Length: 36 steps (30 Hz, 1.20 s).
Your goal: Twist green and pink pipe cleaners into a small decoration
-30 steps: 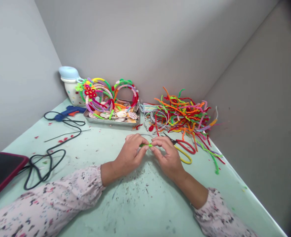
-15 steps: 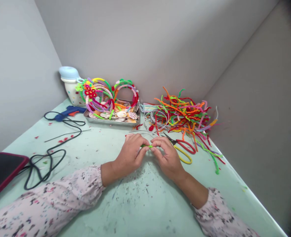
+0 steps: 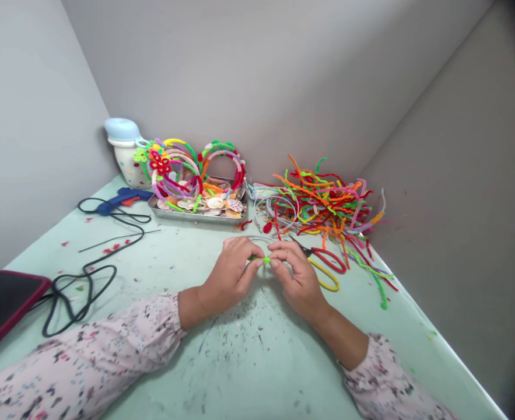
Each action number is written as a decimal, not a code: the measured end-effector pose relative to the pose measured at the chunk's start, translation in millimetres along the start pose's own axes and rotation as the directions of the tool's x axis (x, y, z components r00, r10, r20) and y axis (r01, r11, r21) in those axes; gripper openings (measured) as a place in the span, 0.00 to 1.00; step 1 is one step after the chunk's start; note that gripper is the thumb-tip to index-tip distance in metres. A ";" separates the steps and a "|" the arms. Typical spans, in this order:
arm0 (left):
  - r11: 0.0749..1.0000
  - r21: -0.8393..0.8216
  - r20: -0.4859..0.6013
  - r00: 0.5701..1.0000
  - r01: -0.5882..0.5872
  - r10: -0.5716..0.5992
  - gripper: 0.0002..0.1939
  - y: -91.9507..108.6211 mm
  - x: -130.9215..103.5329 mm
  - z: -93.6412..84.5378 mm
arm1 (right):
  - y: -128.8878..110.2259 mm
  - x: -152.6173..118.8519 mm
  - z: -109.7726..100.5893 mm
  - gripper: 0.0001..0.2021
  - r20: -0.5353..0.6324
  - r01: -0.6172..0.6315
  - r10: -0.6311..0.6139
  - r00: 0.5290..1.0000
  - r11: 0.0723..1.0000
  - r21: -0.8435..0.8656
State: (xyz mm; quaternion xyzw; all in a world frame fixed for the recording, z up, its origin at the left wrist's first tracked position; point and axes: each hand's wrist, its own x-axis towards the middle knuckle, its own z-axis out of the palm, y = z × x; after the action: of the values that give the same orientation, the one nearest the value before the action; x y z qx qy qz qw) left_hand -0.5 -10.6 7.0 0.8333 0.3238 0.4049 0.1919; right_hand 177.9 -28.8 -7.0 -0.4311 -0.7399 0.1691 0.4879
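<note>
A short bit of bright green pipe cleaner point(image 3: 266, 261) shows between the fingertips of both hands, over the middle of the table. My left hand point(image 3: 233, 274) pinches it from the left, thumb against forefinger. From the right, my right hand point(image 3: 298, 277) pinches its other side. Most of the piece is hidden by the fingers. Just beyond my right hand lie scissors with one red and one yellow handle point(image 3: 327, 283), blades partly behind the knuckles. A thin pale wire point(image 3: 261, 238) curves behind both hands.
A metal tray point(image 3: 196, 217) of shells and colourful headbands point(image 3: 176, 169) stands at the back. Right of it are coiled wire point(image 3: 298, 211) and a pipe cleaner heap point(image 3: 327, 198). To the left are a blue glue gun point(image 3: 123, 199), black cord point(image 3: 91, 268), phone point(image 3: 7, 309) and cup point(image 3: 130, 160).
More of the green pipe cleaner shows between the fingertips. The fingers of my right hand have shifted slightly; my left hand stays in nearly the same place.
</note>
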 end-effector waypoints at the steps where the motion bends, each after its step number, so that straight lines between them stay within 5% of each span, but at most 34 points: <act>1: 1.000 0.000 0.003 1.000 -0.002 0.002 0.07 0.0 -0.1 0.1 | -0.2 0.0 0.0 0.05 0.004 -0.002 0.002 1.000 1.000 0.002; 16: 0.999 -0.031 0.015 1.000 0.019 -0.018 0.07 -1.8 0.2 0.9 | -1.2 0.7 -0.4 0.06 0.020 -0.012 0.013 1.000 0.999 -0.039; 24: 0.992 -0.080 -0.002 0.995 0.101 -0.101 0.11 -7.1 0.9 0.5 | 1.5 0.3 0.3 0.13 -0.145 0.061 -0.095 0.985 0.972 -0.226; 36: 0.961 -0.235 0.065 0.989 0.147 -0.135 0.10 -5.2 1.5 -1.9 | 3.9 3.5 1.5 0.09 -0.116 0.187 -0.248 0.962 0.904 -0.384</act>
State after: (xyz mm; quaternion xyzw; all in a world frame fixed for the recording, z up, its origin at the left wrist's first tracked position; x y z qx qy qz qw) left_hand -3.4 -5.7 5.8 0.7884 0.3264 0.4061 0.3271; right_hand 178.0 -23.5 -8.3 -0.4421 -0.7597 -0.0642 0.4725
